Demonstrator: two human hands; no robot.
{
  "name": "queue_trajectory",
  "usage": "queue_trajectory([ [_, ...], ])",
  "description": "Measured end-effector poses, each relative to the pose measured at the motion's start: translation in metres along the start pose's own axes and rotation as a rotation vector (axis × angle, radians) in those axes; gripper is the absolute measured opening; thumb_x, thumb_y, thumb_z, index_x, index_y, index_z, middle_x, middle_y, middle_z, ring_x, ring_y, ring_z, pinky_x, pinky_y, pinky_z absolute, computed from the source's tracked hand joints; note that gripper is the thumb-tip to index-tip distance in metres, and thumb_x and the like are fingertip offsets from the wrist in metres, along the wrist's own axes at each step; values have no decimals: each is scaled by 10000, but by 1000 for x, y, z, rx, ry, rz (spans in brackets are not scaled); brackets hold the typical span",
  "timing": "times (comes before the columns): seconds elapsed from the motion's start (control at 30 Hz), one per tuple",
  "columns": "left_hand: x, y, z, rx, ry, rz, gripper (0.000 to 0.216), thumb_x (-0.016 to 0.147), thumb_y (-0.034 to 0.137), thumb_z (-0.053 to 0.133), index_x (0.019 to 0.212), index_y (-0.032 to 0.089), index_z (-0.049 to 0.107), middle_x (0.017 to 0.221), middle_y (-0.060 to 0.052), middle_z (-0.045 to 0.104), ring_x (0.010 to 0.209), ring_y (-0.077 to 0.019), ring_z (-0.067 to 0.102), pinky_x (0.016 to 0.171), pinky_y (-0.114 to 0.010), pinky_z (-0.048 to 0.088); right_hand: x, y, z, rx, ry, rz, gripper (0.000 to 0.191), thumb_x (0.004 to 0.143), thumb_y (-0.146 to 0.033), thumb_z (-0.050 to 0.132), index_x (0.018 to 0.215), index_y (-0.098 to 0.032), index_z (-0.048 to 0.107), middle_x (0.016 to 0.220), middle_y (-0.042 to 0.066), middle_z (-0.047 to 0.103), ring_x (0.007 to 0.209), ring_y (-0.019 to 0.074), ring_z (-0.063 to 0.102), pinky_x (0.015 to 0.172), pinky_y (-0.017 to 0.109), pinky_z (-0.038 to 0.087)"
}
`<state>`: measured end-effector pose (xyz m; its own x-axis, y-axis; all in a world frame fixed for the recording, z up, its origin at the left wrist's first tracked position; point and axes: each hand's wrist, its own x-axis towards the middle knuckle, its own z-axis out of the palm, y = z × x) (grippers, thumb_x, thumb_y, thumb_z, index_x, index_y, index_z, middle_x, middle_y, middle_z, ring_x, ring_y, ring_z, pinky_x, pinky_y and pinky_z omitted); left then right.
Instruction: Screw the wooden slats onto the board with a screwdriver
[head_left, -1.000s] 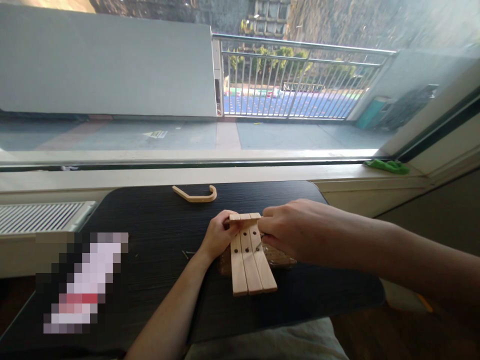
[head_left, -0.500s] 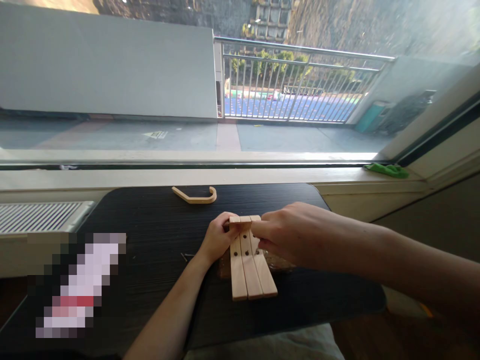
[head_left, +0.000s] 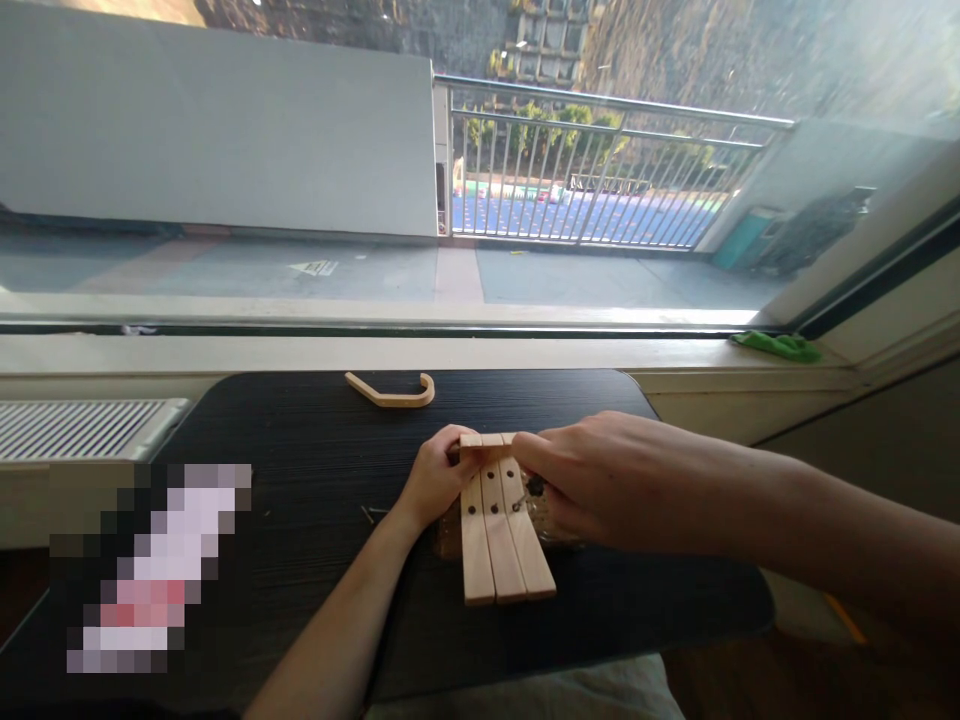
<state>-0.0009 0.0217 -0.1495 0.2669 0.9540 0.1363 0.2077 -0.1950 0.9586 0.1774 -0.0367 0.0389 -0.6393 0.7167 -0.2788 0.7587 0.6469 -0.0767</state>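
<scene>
Right hand point(head_left: 592, 480) shifts outward since half a second ago, uncovering a hole point(head_left: 511, 474) in the slatted wood piece point(head_left: 506, 565). I see its fingers curled, can't tell on what. Left hand point(head_left: 435, 475) pinches the piece's far edge; piece sits between both hands. Wooden hook point(head_left: 397, 401) lies beyond left hand, thin metal bits point(head_left: 379, 513) beside that wrist

readable text: none | triangular sign point(head_left: 313, 268): lettering too small
</scene>
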Motion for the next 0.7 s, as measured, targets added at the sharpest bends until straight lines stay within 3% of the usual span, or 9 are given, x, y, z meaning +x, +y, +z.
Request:
queue_trajectory([
  [0.7, 0, 0, 1, -10, -15, 16, 232, 767, 350, 656, 845, 132, 645, 795, -36, 642, 693, -144, 576, 603, -234, 472, 5, -1, -3, 0, -64, 6, 185, 893, -204, 541, 1070, -159, 574, 693, 10, 645, 531, 130, 490, 474, 298, 225],
])
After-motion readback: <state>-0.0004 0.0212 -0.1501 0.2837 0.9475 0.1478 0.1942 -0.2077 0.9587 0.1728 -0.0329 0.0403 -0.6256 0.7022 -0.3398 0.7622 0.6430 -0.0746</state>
